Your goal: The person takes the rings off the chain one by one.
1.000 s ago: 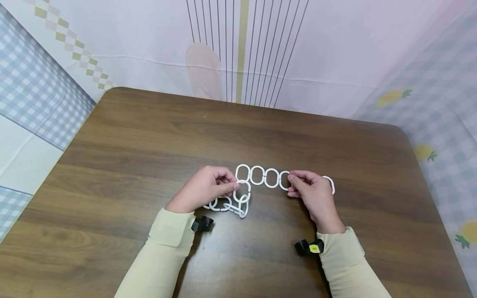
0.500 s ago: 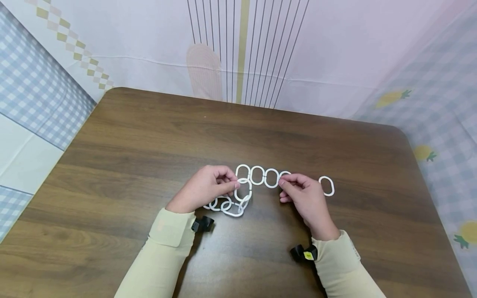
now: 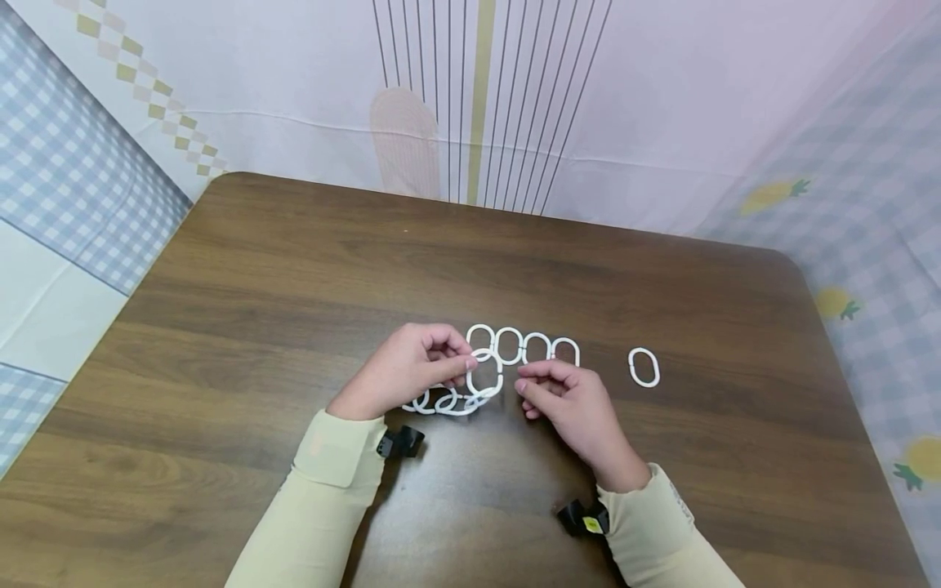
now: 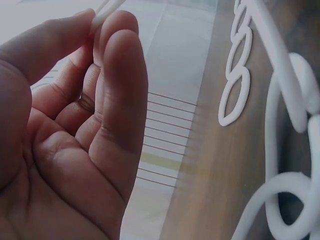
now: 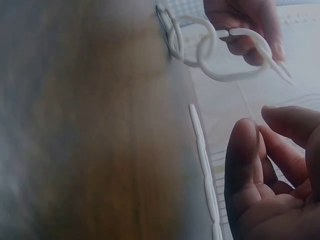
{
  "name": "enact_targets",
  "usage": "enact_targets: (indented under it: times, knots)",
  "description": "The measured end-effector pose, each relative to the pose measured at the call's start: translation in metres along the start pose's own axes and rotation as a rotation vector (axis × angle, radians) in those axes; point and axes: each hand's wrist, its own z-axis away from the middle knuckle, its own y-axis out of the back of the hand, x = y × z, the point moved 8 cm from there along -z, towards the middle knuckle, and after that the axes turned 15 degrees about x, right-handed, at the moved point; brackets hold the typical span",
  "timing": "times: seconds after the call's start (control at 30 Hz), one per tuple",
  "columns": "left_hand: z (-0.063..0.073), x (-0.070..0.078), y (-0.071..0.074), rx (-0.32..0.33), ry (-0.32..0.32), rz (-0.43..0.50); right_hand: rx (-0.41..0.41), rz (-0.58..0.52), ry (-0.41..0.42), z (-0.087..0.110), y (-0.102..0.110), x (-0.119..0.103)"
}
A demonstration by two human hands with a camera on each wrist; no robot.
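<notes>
My left hand (image 3: 415, 367) pinches a white oval plastic link (image 3: 501, 384) between thumb and fingertips, holding it raised above the table. A chain of joined white links (image 3: 457, 413) hangs from it and trails onto the tabletop beneath that hand. In the right wrist view the chain (image 5: 235, 77) curves down from the pinched link, whose ring has a small gap. My right hand (image 3: 581, 412) hovers just right of this link, its fingers loosely bent. Seen from the right wrist, nothing lies between its thumb and fingers. Part of the chain is hidden behind my left hand.
Several loose white links (image 3: 523, 353) lie side by side in a row beyond my hands. Another single link (image 3: 657, 369) lies apart on the right. The brown wooden table (image 3: 331, 245) ends at a patterned cloth backdrop (image 3: 294, 106).
My right hand has moved left and toward me, away from the row of links, uncovering the row's right end and the single link. My left hand keeps its pinch, and the chain has shifted slightly.
</notes>
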Motion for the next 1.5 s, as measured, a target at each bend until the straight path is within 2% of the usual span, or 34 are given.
enact_targets:
  times: [0.13,0.23,0.57,0.83,1.5]
  knots:
    - [0.001,0.004,0.0,-0.002,0.012,0.047,-0.046,0.022,0.058,0.005,-0.009,-0.004]
    - [0.002,0.006,0.0,-0.003,0.022,0.072,-0.075,0.01,0.072,0.01,-0.015,-0.006]
    - [0.003,0.009,-0.003,-0.014,-0.005,0.06,-0.099,-0.014,0.134,0.016,-0.025,-0.011]
    - [0.003,0.008,-0.004,-0.02,-0.008,0.051,-0.102,-0.046,0.103,0.018,-0.027,-0.009]
    - [0.002,0.009,0.0,-0.02,-0.085,-0.04,-0.139,-0.085,0.008,0.018,-0.028,-0.005]
